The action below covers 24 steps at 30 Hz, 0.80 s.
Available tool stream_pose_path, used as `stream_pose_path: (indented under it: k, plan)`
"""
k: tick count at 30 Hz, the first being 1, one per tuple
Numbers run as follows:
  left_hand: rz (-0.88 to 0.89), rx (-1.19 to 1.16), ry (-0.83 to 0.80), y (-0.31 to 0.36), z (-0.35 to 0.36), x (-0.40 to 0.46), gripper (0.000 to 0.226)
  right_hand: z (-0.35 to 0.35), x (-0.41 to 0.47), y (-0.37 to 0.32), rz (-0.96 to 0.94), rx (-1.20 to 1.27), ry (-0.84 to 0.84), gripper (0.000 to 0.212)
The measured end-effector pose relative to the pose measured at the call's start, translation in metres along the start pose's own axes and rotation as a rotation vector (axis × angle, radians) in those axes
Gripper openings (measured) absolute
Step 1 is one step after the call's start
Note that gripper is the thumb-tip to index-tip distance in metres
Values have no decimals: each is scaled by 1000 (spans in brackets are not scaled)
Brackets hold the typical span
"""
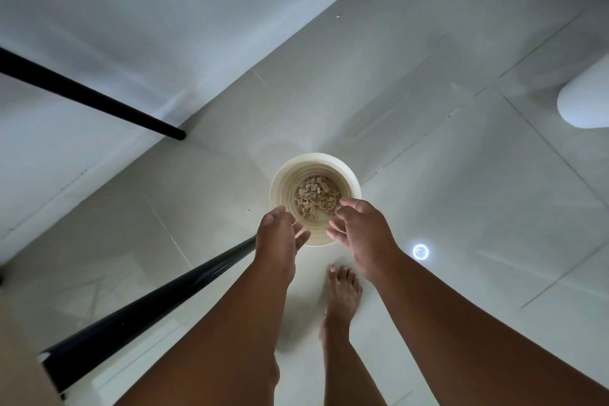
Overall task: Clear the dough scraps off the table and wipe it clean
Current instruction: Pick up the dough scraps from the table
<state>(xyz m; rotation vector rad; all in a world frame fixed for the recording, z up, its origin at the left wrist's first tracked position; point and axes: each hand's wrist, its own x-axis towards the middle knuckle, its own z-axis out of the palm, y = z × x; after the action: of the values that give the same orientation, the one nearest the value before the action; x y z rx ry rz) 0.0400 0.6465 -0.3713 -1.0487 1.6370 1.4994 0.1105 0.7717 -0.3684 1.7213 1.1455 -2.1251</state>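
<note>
The dough scraps (pixel 317 196) lie in a loose tan heap at the bottom of a cream, ribbed bin (pixel 350 179) that stands on the tiled floor (pixel 461 194), just beyond and below both hands. The left hand (pixel 276 241) and the right hand (pixel 362 234) hang over the bin's near rim with palms turned toward each other. Each grip is apart, fingers spread and loose, clamped on nothing. That pose fits hands held right above the opening so that any crumbs stuck to the skin fall in and not onto the floor. The bin sits low, probably so scraps can be dropped straight down. A bare foot (pixel 342 293) is planted just behind the right hand, close to the bin, which keeps the person steady while leaning over. To the left of the left hand a black leg (pixel 138 310) slants up toward the near corner, likely part of the bench; another black leg (pixel 89 95) stands farther off by the white wall (pixel 131 10). The bench top itself is out of view, so the wiping looks not yet checkable.
</note>
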Motion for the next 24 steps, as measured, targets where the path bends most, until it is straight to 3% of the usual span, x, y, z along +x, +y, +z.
stream_pose_path:
  k: [10, 18, 24]
  plan:
    - [43, -10, -36, 35, -2, -71, 25, -3, -57, -25, -19, 1, -25, 35]
    - [111, 106, -133, 81, -32, -183, 19, 8, -167, -83, -93, -68, -90, 18]
    - [170, 54, -247, 119, -74, -259, 15, 25, -239, -125, -140, -64, -141, 12]
